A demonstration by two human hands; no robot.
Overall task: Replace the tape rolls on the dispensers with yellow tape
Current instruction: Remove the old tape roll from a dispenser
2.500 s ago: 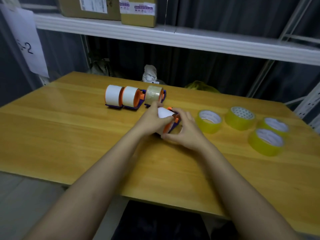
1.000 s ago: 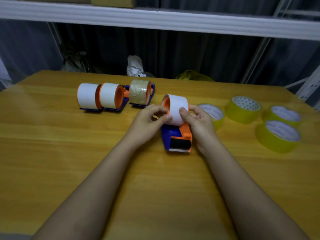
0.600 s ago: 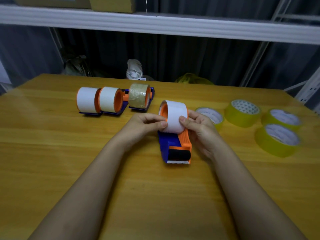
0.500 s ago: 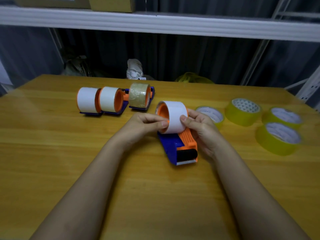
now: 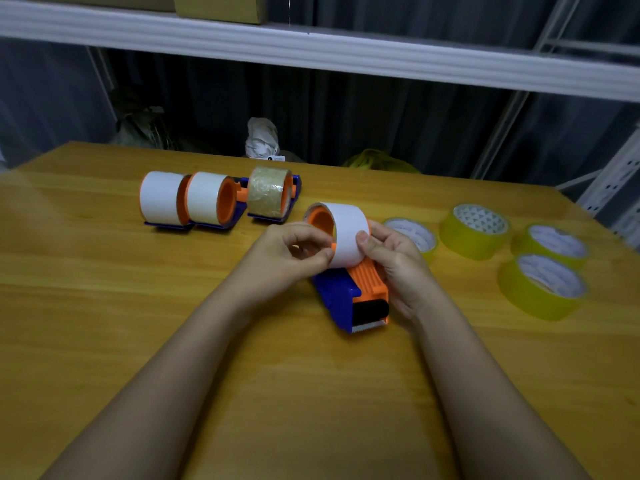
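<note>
A blue and orange tape dispenser [image 5: 349,296] lies in the middle of the wooden table [image 5: 138,306], its serrated blade pointing toward me. A white tape roll [image 5: 348,233] sits on its orange hub. My left hand [image 5: 291,254] pinches the roll's left edge, and my right hand [image 5: 391,261] holds the roll's right side and the dispenser body. Several yellow tape rolls lie flat to the right, the nearest [image 5: 414,233] partly behind my right hand, others [image 5: 476,230] [image 5: 540,285] farther right.
Three more dispensers stand in a row at the back left: two with white rolls [image 5: 159,199] [image 5: 207,200] and one with a brownish clear roll [image 5: 268,197]. A white shelf [image 5: 346,53] runs overhead behind the table. Dark curtains hang behind.
The dispenser was brought toward me and turned blade-forward. Since half a second ago it has tilted slightly further left, showing more of the orange hub. Both hands stay on the white roll.
</note>
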